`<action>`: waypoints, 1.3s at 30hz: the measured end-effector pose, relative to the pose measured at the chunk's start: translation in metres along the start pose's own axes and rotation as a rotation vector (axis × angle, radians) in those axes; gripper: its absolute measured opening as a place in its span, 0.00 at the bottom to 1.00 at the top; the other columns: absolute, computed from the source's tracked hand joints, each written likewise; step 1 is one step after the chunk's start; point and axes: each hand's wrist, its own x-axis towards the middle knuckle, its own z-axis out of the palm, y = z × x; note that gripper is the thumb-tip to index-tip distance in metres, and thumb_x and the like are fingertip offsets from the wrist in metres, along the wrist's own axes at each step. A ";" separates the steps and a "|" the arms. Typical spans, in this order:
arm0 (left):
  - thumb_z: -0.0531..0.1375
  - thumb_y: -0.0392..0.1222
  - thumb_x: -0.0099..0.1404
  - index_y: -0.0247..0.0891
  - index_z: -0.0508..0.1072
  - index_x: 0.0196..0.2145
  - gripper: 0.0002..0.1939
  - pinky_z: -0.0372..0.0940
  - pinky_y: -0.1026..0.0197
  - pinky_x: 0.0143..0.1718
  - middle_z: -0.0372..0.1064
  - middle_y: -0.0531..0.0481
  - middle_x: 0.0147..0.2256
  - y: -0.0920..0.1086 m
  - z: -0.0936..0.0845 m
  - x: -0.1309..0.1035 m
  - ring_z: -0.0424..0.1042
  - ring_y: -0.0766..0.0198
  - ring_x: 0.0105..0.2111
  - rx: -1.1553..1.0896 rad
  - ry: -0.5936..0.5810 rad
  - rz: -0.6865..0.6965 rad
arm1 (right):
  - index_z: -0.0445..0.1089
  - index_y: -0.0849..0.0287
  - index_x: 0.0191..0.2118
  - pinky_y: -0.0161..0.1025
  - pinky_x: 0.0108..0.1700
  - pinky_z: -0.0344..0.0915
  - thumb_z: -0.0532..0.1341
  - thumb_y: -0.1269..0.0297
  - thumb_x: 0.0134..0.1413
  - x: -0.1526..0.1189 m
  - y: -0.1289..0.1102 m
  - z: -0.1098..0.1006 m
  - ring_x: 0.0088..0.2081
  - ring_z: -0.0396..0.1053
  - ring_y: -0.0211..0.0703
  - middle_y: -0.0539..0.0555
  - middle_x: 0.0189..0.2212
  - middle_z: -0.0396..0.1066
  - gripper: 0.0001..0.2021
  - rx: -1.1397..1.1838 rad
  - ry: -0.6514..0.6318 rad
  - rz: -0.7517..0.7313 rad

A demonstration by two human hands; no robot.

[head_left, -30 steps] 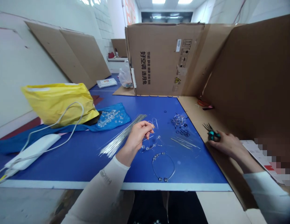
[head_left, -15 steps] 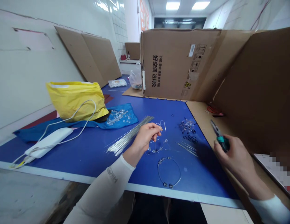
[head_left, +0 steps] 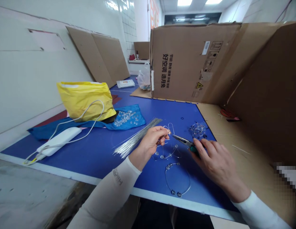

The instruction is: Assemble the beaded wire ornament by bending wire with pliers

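My left hand (head_left: 151,140) is closed in a pinch on a thin wire (head_left: 171,125), whose bent end shows beyond the fingertips. My right hand (head_left: 216,163) grips long-nose pliers (head_left: 182,140) with green and black handles. Their jaws point left, close to the pinched wire; whether they touch it I cannot tell. Just below the left fingers, clear beads (head_left: 162,156) are spread along thin wire. Nearer the table's front edge lies a wire loop (head_left: 190,181) with several dark beads on it.
A bundle of straight wires (head_left: 135,139) lies left of my hands. Beyond it, clear beads (head_left: 126,118) rest on blue cloth (head_left: 138,111) by a yellow bag (head_left: 88,98). A white power strip (head_left: 59,141) sits left. Dark-beaded wire pieces (head_left: 197,128) lie behind the pliers; cardboard (head_left: 181,66) stands behind.
My right hand has brought the pliers leftward from the right side of the table to beside my left fingers. The left hand keeps its pinch. The view has shifted slightly.
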 end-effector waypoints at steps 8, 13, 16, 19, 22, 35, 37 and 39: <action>0.64 0.34 0.62 0.33 0.73 0.26 0.07 0.49 0.67 0.18 0.68 0.54 0.22 0.001 0.001 -0.001 0.57 0.77 0.15 -0.022 -0.027 -0.028 | 0.68 0.61 0.56 0.45 0.40 0.60 0.62 0.63 0.67 -0.004 -0.003 0.006 0.40 0.70 0.50 0.61 0.42 0.78 0.16 0.007 0.004 -0.029; 0.63 0.33 0.63 0.33 0.72 0.26 0.08 0.49 0.68 0.18 0.67 0.54 0.22 0.001 0.004 -0.002 0.57 0.77 0.15 -0.029 -0.042 -0.042 | 0.68 0.64 0.55 0.45 0.39 0.60 0.62 0.63 0.67 -0.002 -0.002 0.006 0.39 0.69 0.50 0.61 0.41 0.78 0.15 0.000 -0.003 -0.036; 0.63 0.34 0.63 0.33 0.72 0.26 0.08 0.50 0.68 0.18 0.67 0.54 0.22 0.000 0.004 -0.003 0.57 0.77 0.15 -0.034 -0.050 -0.040 | 0.68 0.64 0.55 0.45 0.39 0.59 0.63 0.63 0.67 -0.003 -0.001 0.007 0.39 0.69 0.51 0.61 0.41 0.77 0.16 -0.006 0.002 -0.030; 0.64 0.34 0.63 0.33 0.72 0.26 0.08 0.50 0.67 0.19 0.66 0.54 0.22 0.000 0.004 -0.003 0.57 0.77 0.16 -0.037 -0.065 -0.040 | 0.68 0.64 0.56 0.45 0.39 0.59 0.63 0.63 0.67 -0.004 0.000 0.009 0.39 0.69 0.51 0.61 0.41 0.77 0.16 -0.003 0.004 -0.029; 0.63 0.34 0.63 0.33 0.72 0.26 0.08 0.50 0.67 0.19 0.66 0.54 0.22 0.000 0.004 -0.003 0.57 0.77 0.16 -0.025 -0.069 -0.039 | 0.68 0.64 0.56 0.45 0.39 0.59 0.63 0.63 0.66 -0.004 0.000 0.010 0.39 0.69 0.51 0.62 0.41 0.77 0.17 0.000 0.003 -0.032; 0.64 0.36 0.62 0.34 0.72 0.26 0.08 0.49 0.67 0.19 0.67 0.54 0.22 -0.005 0.002 -0.001 0.56 0.77 0.16 -0.026 -0.099 -0.043 | 0.67 0.64 0.56 0.45 0.39 0.59 0.63 0.63 0.66 -0.005 0.002 0.013 0.40 0.69 0.52 0.62 0.41 0.77 0.17 0.020 0.000 -0.037; 0.64 0.35 0.62 0.34 0.72 0.26 0.07 0.50 0.67 0.19 0.67 0.54 0.22 -0.004 0.003 -0.001 0.57 0.77 0.16 -0.030 -0.089 -0.049 | 0.67 0.65 0.56 0.45 0.39 0.59 0.63 0.63 0.66 -0.005 0.001 0.013 0.40 0.70 0.52 0.62 0.41 0.77 0.17 0.014 0.003 -0.039; 0.64 0.35 0.63 0.34 0.72 0.26 0.07 0.50 0.67 0.18 0.67 0.54 0.22 -0.003 0.003 -0.001 0.57 0.77 0.16 -0.032 -0.081 -0.053 | 0.68 0.64 0.56 0.45 0.40 0.60 0.64 0.62 0.66 -0.005 0.000 0.013 0.40 0.70 0.52 0.62 0.41 0.77 0.17 0.005 0.001 -0.031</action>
